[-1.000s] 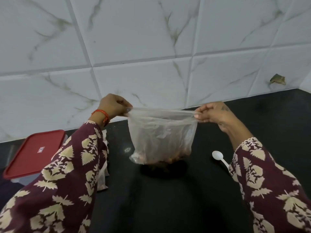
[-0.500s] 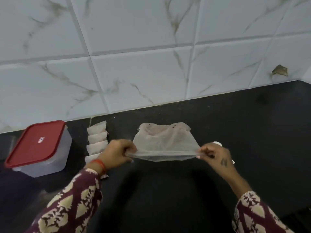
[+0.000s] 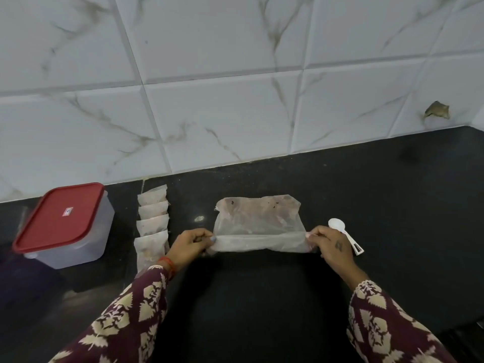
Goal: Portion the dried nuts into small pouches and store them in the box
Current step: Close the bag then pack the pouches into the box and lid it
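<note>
- bench (image 3: 366,195): black, runs along tiled wall
- box (image 3: 65,226) with red lid, far left
- row of small pouches (image 3: 153,224), just right of box
- clear bag (image 3: 258,221) flat at centre, near edge folded over
- white spoon (image 3: 340,230), just right of bag

Four pouches (image 3: 153,224), one bag (image 3: 258,221), one box (image 3: 65,226), one spoon (image 3: 340,229)

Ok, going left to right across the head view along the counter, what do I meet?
Red-lidded clear plastic box → row of small filled pouches → left hand → large clear plastic bag of nuts → right hand → white plastic spoon.
</note>
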Action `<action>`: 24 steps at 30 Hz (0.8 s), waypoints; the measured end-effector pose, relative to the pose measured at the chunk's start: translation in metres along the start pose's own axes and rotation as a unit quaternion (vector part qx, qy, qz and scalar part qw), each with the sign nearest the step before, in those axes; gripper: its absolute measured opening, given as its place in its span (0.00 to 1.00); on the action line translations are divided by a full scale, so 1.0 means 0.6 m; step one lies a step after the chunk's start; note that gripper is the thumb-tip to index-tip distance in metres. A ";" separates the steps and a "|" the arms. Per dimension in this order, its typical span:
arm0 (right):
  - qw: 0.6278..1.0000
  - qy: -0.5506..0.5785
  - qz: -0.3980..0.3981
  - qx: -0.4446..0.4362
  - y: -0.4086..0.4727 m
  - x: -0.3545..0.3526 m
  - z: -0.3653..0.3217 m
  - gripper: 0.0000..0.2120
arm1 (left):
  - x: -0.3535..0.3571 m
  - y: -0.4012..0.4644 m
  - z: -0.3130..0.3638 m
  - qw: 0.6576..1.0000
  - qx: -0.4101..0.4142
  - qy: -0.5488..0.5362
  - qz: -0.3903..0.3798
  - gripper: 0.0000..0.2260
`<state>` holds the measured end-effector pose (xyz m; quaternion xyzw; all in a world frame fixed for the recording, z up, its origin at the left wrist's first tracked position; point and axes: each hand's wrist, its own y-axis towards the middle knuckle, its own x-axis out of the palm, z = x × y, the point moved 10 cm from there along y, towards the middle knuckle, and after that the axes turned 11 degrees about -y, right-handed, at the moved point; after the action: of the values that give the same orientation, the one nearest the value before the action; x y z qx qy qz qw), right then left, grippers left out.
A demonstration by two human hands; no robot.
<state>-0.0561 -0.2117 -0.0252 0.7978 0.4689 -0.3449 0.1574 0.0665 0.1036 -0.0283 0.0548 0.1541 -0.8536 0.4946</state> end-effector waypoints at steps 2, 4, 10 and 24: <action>0.997 0.006 -0.019 0.075 0.004 0.015 0.019 0.08 | 0.006 0.009 -0.021 0.999 -0.040 -0.009 0.020 0.05; 0.993 -0.007 -0.040 0.111 0.001 0.020 0.022 0.07 | 0.006 0.015 -0.033 0.997 -0.048 0.043 0.039 0.05; 0.910 -0.248 0.173 -0.283 -0.079 0.015 -0.133 0.16 | 0.002 0.039 -0.041 0.990 -0.050 0.119 0.064 0.02; 0.940 -0.168 -0.106 -0.279 -0.036 0.137 -0.131 0.07 | 0.169 -0.022 0.077 0.830 0.292 0.475 0.006 0.20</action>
<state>-0.0165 -0.1031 -0.0248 0.5983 0.5949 -0.3439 0.4121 0.0064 0.0113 -0.0067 0.5966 0.1132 -0.7245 0.3261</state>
